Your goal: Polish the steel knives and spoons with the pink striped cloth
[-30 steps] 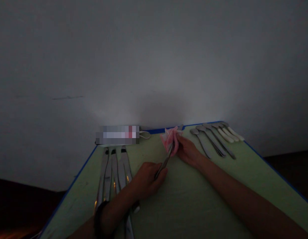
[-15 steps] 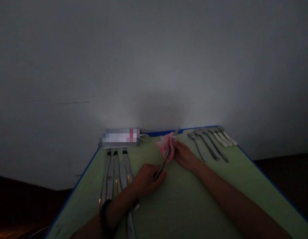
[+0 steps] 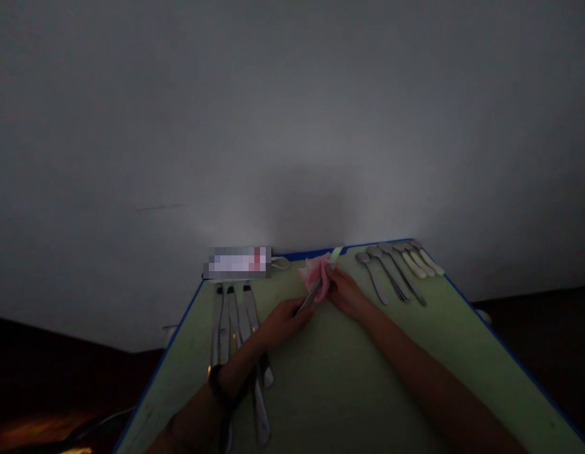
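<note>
My left hand (image 3: pixel 283 323) is closed around the near end of a table knife (image 3: pixel 312 295), which points up and to the right. A pink cloth (image 3: pixel 315 270) is folded around the knife's middle, and the blade tip sticks out beyond it. My right hand (image 3: pixel 346 291) pinches the cloth against the knife from the right side. Several table knives (image 3: pixel 248 309) lie side by side under and beside my left forearm, partly hidden by it. To the right of my right hand, several metal spoons (image 3: pixel 373 280) lie in a slanted row.
Several utensils with white handles (image 3: pixel 414 261) lie at the table's far right corner. A blurred white box-like object (image 3: pixel 238 263) with a cord loop (image 3: pixel 280 262) stands at the far left. The green table (image 3: pixel 349 378) has a blue edge and meets a grey wall (image 3: pixel 292 113).
My left hand has moved slightly up, nearer the cloth, and less of the knife's near end shows. The knife and cloth stay held. The view has shifted a little.
</note>
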Motion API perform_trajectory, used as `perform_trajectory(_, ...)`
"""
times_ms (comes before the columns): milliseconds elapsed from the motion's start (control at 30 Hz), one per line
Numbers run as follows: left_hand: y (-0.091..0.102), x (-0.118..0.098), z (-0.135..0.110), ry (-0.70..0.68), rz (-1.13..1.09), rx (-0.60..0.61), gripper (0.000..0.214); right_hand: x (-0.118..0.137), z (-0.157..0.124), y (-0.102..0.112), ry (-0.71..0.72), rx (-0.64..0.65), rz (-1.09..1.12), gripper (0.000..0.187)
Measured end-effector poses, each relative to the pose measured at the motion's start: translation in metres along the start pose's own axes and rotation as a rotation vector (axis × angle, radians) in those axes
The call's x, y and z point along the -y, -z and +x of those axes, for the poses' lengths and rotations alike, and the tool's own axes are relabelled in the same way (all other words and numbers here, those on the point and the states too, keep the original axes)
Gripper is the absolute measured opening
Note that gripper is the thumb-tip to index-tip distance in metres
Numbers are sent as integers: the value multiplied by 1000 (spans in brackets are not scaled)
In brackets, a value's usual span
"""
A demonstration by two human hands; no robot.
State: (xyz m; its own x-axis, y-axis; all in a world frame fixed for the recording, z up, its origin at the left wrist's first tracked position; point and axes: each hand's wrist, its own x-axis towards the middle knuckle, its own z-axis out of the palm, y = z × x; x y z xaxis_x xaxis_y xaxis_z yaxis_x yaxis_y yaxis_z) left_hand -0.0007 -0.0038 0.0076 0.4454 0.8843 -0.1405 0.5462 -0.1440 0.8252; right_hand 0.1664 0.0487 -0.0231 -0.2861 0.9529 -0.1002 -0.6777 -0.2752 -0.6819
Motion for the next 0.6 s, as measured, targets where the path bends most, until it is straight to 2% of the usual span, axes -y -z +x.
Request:
perform_trajectory(200,2,2,10,35,-85,-5,40,2,5,-2,-28,2,-1,28)
perform_trajectory(400,-1,2,7,81,-82,-43,46,1,14,5,-185,107,64,23)
perform_trajectory(600,0,4,8,81,-150,-39,41,1,15,8,-237,129,56,21)
